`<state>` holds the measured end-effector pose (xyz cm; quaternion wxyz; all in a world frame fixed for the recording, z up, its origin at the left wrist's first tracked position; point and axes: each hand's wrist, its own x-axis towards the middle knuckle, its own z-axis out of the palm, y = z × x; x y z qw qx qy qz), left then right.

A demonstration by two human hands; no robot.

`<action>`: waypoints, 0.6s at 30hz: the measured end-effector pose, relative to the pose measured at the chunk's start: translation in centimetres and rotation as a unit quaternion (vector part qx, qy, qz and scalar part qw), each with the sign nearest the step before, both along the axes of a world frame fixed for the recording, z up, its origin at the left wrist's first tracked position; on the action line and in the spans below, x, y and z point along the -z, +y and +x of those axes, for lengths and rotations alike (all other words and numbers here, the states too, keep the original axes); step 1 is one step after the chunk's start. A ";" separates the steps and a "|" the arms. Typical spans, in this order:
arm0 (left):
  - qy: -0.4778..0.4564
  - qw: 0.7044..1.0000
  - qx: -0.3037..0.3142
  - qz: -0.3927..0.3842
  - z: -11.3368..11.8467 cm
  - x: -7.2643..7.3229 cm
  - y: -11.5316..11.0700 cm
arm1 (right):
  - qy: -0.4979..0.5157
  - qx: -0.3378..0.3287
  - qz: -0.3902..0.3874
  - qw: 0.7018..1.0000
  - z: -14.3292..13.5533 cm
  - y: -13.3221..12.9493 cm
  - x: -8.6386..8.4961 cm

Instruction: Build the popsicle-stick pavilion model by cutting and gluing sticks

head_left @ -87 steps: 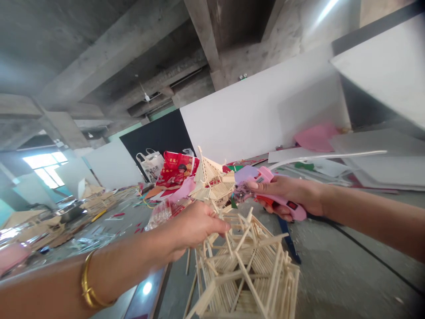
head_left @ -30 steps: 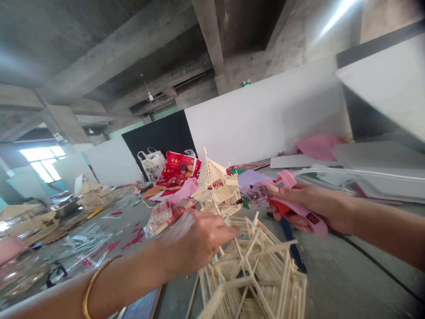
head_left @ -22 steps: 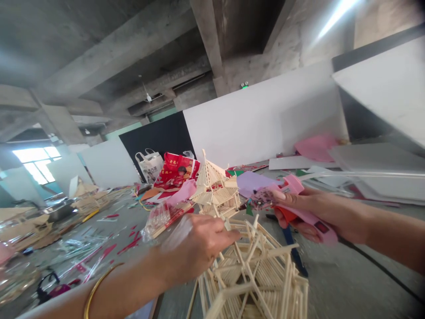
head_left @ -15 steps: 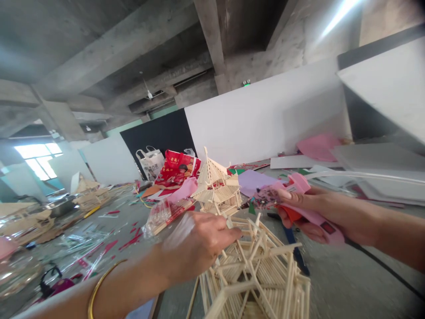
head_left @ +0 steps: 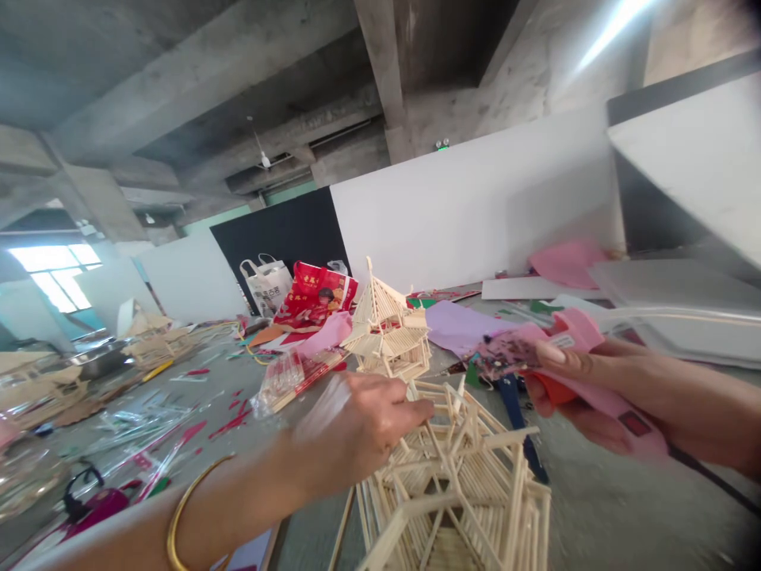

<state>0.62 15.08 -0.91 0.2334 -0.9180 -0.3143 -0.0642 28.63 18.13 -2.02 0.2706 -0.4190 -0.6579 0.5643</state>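
Note:
My left hand (head_left: 362, 428), with a gold bangle on the wrist, reaches over a wooden stick frame (head_left: 452, 484) in front of me. Its fingertips pinch a thin wooden stick at the frame's upper left edge. In my right hand (head_left: 576, 381) is a pink glue gun (head_left: 618, 404) with an orange trigger, its dirty nozzle end pointing left, apart from the frame. A small tiered stick tower (head_left: 389, 333) stands behind the frame.
Blue-handled scissors (head_left: 520, 420) lie right of the frame. Behind are a red bag (head_left: 318, 295), a white bag (head_left: 267, 281) and purple paper (head_left: 464, 327). Plastic scraps (head_left: 146, 420) and further wooden models (head_left: 158, 341) lie left; white boards (head_left: 683, 301) are stacked right.
My right hand has moved right with the glue gun, away from the frame. My left hand stays at the frame's upper left edge, nearly unmoved. The view has shifted slightly.

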 end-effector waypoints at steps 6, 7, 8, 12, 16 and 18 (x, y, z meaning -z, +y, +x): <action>-0.029 0.999 0.014 0.029 -0.1 0.5 0.1 | 0.060 0.018 -0.069 0.996 1.5 -1.3 1.2; -0.028 0.999 0.012 0.028 0.0 0.5 0.1 | 0.055 0.020 -0.061 0.996 1.7 -1.6 1.5; -0.023 0.999 0.009 0.024 0.0 0.5 0.1 | 0.045 0.024 -0.048 0.998 1.8 -1.9 1.7; -0.014 1.000 0.001 0.000 -0.1 0.4 0.1 | -0.027 0.031 -0.035 0.999 1.7 -3.7 1.5; -0.047 0.999 0.011 -0.006 -0.2 0.7 0.3 | -0.060 0.047 -0.046 0.996 1.0 -5.7 0.8; -0.061 0.998 0.017 -0.004 -0.2 0.9 0.4 | -0.064 0.062 -0.041 0.995 0.8 -6.4 0.7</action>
